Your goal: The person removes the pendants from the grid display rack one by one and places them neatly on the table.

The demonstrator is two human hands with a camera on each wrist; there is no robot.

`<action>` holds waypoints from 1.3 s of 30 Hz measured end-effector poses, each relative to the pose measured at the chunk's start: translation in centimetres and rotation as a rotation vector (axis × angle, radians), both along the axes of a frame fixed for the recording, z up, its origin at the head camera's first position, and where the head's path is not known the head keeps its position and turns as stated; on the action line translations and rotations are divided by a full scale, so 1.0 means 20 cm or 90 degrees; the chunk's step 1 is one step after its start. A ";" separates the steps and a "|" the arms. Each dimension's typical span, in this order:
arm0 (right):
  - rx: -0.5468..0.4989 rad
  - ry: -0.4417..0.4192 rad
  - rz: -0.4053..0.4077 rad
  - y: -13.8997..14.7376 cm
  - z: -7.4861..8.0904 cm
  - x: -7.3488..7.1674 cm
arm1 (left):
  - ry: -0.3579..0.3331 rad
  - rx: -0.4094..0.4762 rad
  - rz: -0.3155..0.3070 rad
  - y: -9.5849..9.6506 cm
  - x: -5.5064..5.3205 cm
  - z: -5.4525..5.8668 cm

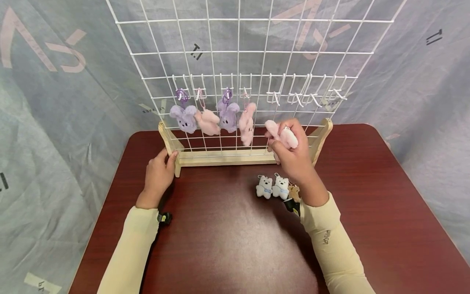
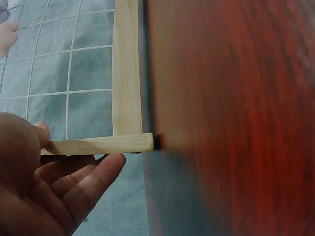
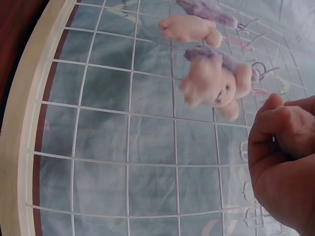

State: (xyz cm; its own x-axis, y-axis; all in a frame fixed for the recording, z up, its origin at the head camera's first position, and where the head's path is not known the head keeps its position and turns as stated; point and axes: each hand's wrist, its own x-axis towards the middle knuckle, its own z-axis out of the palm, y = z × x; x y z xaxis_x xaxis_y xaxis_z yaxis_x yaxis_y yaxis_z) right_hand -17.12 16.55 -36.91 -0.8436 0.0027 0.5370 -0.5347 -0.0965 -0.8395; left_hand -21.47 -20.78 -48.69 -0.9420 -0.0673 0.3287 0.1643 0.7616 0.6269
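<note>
My left hand (image 1: 159, 175) grips the left wooden foot (image 2: 103, 144) of a display rack, with the thumb on one side and fingers on the other in the left wrist view. In front of the rack's white wire grid (image 1: 238, 52), my right hand (image 1: 295, 155) holds a pink plush keychain (image 1: 290, 139), partly covered by the fingers. To its left hang a purple plush (image 1: 185, 119), a pink plush (image 1: 209, 122), another purple plush (image 1: 228, 117) and another pink plush (image 1: 247, 126). Several white hooks (image 1: 276, 98) jut from the grid above the right hand.
Two white bear keychains (image 1: 264, 188) and a small brown one (image 1: 293, 192), partly hidden by the right wrist, lie on the reddish-brown table (image 1: 220, 228). A wooden bar (image 1: 227, 158) runs along the rack's bottom. Grey cloth (image 1: 47, 122) surrounds the table.
</note>
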 end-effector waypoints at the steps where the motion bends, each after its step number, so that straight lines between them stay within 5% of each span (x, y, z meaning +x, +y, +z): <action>1: 0.003 0.003 0.001 0.00 0.00 0.00 | 0.000 0.000 0.000 0.00 0.00 0.00; 9: 0.126 0.009 -0.041 0.02 -0.02 -0.02 | 0.003 0.002 -0.005 0.00 0.00 0.00; 24: 0.304 -0.023 0.005 0.04 -0.02 -0.02 | -0.008 0.001 0.003 0.00 -0.01 0.01; 33: 0.278 -0.030 0.039 0.03 -0.03 -0.03 | -0.009 0.002 0.000 0.00 -0.01 0.01; 39: 0.292 -0.054 0.005 0.01 -0.04 -0.04 | -0.007 0.003 0.002 0.00 -0.01 0.00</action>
State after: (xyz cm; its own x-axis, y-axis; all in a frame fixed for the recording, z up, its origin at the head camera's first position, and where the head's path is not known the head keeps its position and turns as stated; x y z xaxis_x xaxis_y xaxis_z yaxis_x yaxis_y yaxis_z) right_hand -17.95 16.72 -37.69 -0.8835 -0.2259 0.4104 -0.4631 0.2902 -0.8374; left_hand -21.61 -20.79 -48.60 -0.9455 -0.0719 0.3176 0.1544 0.7596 0.6318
